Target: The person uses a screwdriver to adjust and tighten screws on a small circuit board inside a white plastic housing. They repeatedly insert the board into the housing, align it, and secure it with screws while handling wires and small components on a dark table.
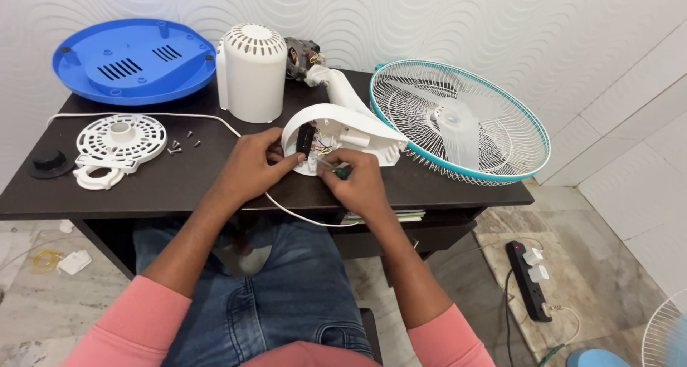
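Note:
A white fan neck housing (343, 127) lies open on the dark table (179, 184), with coloured wires and a black switch block (306, 138) showing inside. My left hand (250, 165) rests against the housing's left rim, fingertips at the switch block. My right hand (358, 181) grips a small green-handled screwdriver (340, 171) whose tip points into the housing. A white cable (215, 120) runs from the housing across the table and loops under my hands.
At the back stand a blue fan base (132, 59) and a white motor cover (252, 72). A teal-rimmed fan guard (458, 120) lies at right. A white round plate (118, 145), black knob (49, 161) and loose screws (179, 147) lie at left. On the floor sits a power strip (528, 277).

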